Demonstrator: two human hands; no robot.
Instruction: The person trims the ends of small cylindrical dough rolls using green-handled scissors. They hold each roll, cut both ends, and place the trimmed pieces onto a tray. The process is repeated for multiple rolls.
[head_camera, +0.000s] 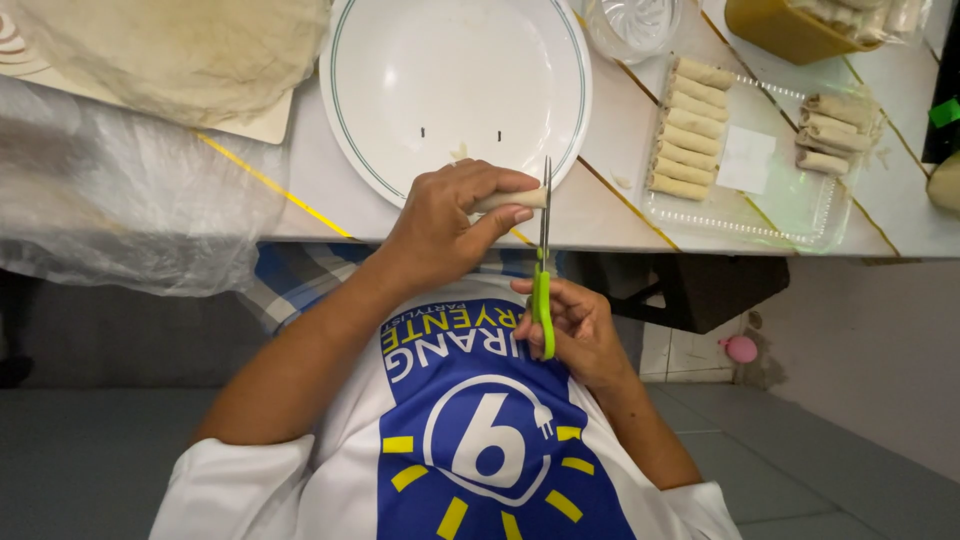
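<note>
left hand (440, 225): fingers grasp roll (512, 200) | right hand (578, 330): fingers grasp scissors (543, 290)

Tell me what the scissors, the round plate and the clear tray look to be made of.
Scissors: shiny metal blades, glossy green handles, likely plastic. Plate: glazed white ceramic by its sheen, possibly melamine. Clear tray: thin see-through plastic with a ribbed rim.
</note>
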